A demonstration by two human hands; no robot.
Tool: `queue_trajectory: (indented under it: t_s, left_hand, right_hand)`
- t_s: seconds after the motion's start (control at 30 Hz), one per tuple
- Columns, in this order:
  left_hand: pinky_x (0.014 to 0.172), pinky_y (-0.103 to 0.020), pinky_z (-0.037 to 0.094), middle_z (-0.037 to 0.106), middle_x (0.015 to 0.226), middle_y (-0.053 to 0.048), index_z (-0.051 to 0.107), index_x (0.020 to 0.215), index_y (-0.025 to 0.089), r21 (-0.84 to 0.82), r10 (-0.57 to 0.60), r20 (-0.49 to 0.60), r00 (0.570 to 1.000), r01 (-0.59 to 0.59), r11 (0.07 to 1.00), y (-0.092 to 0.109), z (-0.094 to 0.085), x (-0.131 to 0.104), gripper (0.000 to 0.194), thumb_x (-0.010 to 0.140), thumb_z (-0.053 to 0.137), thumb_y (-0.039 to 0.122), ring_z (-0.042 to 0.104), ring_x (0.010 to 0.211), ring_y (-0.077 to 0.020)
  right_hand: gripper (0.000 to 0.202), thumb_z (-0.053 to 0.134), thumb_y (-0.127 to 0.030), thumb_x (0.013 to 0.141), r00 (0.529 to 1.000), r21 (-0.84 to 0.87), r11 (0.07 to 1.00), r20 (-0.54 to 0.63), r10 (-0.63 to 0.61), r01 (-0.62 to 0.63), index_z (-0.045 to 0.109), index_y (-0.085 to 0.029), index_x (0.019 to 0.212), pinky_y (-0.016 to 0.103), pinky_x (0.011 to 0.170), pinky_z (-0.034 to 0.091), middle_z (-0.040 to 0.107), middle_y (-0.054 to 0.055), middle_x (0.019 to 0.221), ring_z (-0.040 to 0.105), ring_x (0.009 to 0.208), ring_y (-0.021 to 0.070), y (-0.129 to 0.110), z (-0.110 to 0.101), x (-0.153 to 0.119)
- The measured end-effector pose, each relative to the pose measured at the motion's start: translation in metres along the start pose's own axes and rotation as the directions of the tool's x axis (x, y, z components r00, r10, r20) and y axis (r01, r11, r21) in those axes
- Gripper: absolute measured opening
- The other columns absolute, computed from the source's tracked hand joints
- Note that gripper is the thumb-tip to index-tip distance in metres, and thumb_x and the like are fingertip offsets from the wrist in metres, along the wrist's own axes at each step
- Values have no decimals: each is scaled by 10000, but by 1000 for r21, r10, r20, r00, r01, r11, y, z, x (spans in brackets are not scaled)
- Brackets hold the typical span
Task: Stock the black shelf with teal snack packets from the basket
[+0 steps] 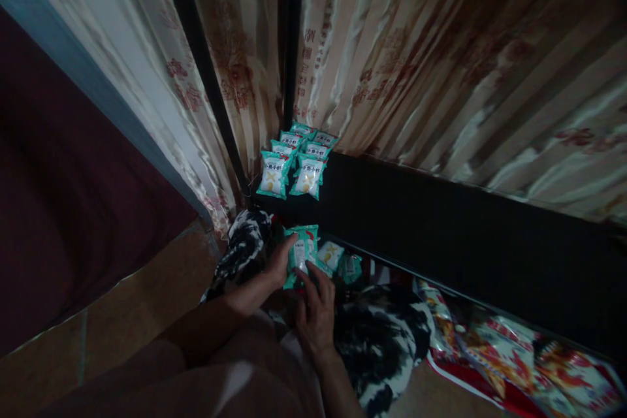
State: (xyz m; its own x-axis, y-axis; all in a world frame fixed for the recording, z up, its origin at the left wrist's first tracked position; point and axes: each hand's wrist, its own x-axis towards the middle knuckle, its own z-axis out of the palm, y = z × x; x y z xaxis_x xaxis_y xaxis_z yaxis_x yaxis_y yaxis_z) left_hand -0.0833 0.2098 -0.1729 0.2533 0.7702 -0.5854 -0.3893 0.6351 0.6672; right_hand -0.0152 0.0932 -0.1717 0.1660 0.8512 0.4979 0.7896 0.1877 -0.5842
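Note:
My left hand (279, 264) is closed round a small green and white snack packet (305, 243), its thumb lying across the front. My right hand (317, 304) has its fingers at the lower part of the green packets there, apparently gripping one; its exact hold is partly hidden. Just right of the hands lie another snack packet (330, 253) and a crumpled-looking green one (351, 268), below the edge of a black surface. On that surface, similar packets stand in two rows, with a left front packet (273, 175) and a right front packet (308, 177).
The black surface (421, 215) runs along a patterned curtain (392, 65). Dark upright posts (292, 32) stand at the corner. Large colourful bags (509, 353) lie in a red-edged container under the surface. My patterned trouser knees (385, 339) flank the hands. Tiled floor (142, 300) shows left.

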Motion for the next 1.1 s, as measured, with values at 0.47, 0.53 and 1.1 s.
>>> queue_trajectory:
  t_s: [0.47, 0.53, 1.1]
  left_hand:
    - [720, -329, 517, 705, 739, -78, 658, 915, 101, -204, -246, 83, 966, 258, 944, 9, 7, -8, 414, 770, 565, 476, 672, 717, -224]
    - [733, -336, 518, 707, 756, -83, 657, 922, 104, -211, -240, 96, 966, 255, 944, 10, 7, -9, 413, 773, 557, 476, 674, 736, -230]
    - [762, -339, 510, 706, 747, -54, 657, 918, 133, -135, -26, -24, 999, 22, 991, 4, 19, -15, 390, 688, 673, 447, 670, 784, -232]
  right_hand:
    - [375, 381, -329, 930, 954, 97, 957, -99, 284, -275, 513, -162, 1239, 452, 956, 433, 581, 137, 1200, 520, 1146, 227, 20, 5, 9]
    - [374, 370, -331, 934, 949, 118, 950, -92, 301, -290, 509, -160, 1236, 445, 950, 434, 580, 138, 1203, 520, 1147, 225, 19, 5, 10]
    - [243, 397, -285, 900, 952, -1, 961, -132, 275, -278, 596, -203, 1013, 400, 836, 461, 580, 87, 966, 539, 929, 211, 24, 2, 14]
